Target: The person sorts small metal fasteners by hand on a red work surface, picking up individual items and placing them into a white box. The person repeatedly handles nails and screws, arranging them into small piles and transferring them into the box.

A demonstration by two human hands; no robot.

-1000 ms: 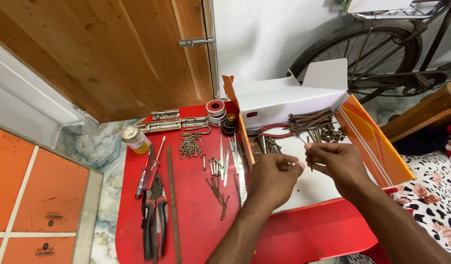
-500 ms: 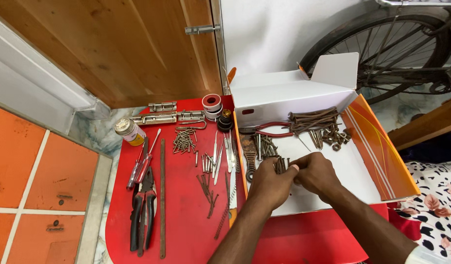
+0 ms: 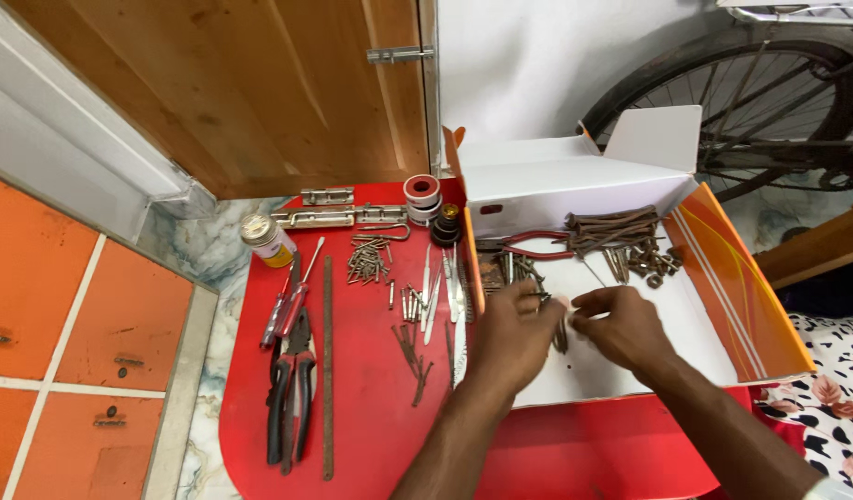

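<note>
- My left hand [image 3: 514, 329] and right hand [image 3: 621, 324] meet over the white floor of an open cardboard box [image 3: 722, 278], fingers pinched narrow around a small bunch of rusty nails [image 3: 558, 331].
- The bunch stands between my two hands, low in the box, near its left wall.
- More loose nails [image 3: 514, 270] lie just beyond my left hand; a heap of bolts and nuts [image 3: 644, 261], a bundle of brown rods [image 3: 611, 227] and red-handled pliers [image 3: 528, 243] sit at the back of the box.
- By my judgement the sorting is partway: several groups are already laid out, yet the box holds plenty unsorted.
- Left of the box, on the red table [image 3: 371, 417], lie rows of nails [image 3: 366, 259], a flat metal strip [image 3: 327, 370], large pliers [image 3: 292, 393], a screwdriver [image 3: 292, 301], door bolts [image 3: 338, 216], a tape roll [image 3: 423, 193] and a small tin [image 3: 266, 239].
- A bicycle wheel [image 3: 750, 102] stands behind.
</note>
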